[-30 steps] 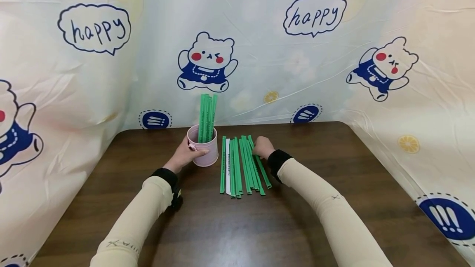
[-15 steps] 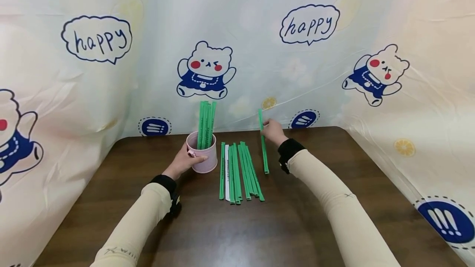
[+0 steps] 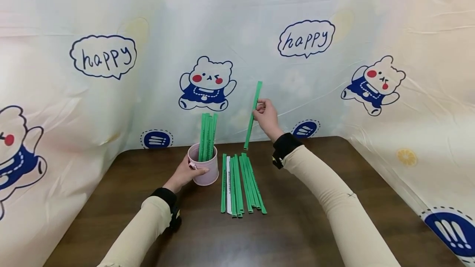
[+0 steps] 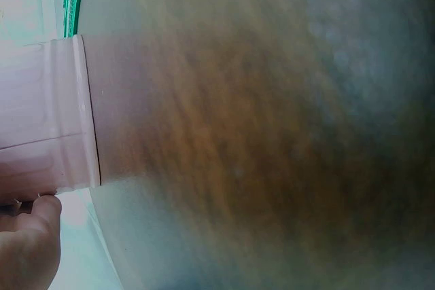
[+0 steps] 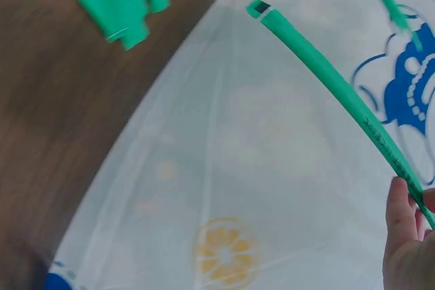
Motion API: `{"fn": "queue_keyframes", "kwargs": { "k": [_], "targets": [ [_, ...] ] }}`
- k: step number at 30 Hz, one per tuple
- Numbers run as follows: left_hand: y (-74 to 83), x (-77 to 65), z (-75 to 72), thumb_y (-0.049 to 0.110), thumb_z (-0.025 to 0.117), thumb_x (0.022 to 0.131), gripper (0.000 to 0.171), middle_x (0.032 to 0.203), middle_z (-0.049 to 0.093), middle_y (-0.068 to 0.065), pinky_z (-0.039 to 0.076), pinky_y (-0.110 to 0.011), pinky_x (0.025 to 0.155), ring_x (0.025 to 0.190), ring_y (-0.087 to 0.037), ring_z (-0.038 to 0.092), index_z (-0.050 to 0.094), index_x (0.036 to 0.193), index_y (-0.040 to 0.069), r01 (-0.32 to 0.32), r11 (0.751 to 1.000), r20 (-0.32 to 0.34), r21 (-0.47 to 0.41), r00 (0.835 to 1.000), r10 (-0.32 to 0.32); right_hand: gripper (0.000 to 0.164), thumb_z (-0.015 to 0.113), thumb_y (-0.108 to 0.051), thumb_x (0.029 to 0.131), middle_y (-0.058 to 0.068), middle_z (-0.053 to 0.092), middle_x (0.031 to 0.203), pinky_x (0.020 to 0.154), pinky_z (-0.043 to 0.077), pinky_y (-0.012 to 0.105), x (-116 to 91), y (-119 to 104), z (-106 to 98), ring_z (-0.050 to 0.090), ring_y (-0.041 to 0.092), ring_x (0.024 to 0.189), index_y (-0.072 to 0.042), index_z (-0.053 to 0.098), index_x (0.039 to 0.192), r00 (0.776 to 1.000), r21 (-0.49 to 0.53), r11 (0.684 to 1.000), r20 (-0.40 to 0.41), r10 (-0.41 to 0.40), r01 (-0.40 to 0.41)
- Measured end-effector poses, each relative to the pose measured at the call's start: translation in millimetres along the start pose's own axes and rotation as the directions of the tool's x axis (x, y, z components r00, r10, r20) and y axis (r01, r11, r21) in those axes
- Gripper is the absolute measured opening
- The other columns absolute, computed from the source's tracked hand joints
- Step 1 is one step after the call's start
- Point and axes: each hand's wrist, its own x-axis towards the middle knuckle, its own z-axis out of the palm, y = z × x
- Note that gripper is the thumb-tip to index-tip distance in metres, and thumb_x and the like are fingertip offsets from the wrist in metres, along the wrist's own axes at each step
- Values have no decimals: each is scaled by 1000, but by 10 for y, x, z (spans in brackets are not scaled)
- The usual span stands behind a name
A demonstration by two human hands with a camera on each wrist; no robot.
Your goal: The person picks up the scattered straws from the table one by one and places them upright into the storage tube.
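Observation:
My left hand (image 3: 184, 174) grips a pink bucket (image 3: 208, 173), thumb on its near side and the other fingers mostly hidden. The bucket stands upright on the table, with several green wrapped straws (image 3: 208, 138) rising out of it. Between thumb and fingers, my right hand (image 3: 268, 118) pinches one green wrapped straw (image 3: 250, 131) near its middle, raised above the table and slightly tilted. In the right wrist view, dark print shows along this straw (image 5: 340, 93). Right of the bucket lie more green straws (image 3: 237, 186), roughly side by side, and a single white one (image 3: 228, 186) among them.
A brown wooden table (image 3: 315, 217) carries everything. Behind it and at both sides hangs a pale cloth (image 3: 252, 28) printed with bears and "happy" bubbles. The table's back edge runs close behind the bucket.
My right hand has picked up the rightmost green straw from the row, raised it and brought it left. My left hand keeps its grip on the bucket. The head view has tilted upward.

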Motion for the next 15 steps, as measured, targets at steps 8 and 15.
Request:
{"fn": "queue_keyframes", "kwargs": {
  "k": [8,15],
  "targets": [
    [-26,-35,30,27,78,90,98,162,32,-24,26,-66,124,149,-44,34,13,161,9,12,1000,1,-6,1000,-12,43,58,-2,99,7,53,106,94,61,38,-21,-309,375,53,15,96,1,47,141,999,113,993,-31,-24,27],
    [36,-52,-6,27,77,91,97,162,32,-24,26,-66,124,148,-44,35,13,162,9,-3,1000,4,1,1000,3,42,57,-2,101,14,57,114,96,60,39,-108,-524,709,58,22,107,-1,48,141,998,128,991,47,-38,32]
  ]
}}
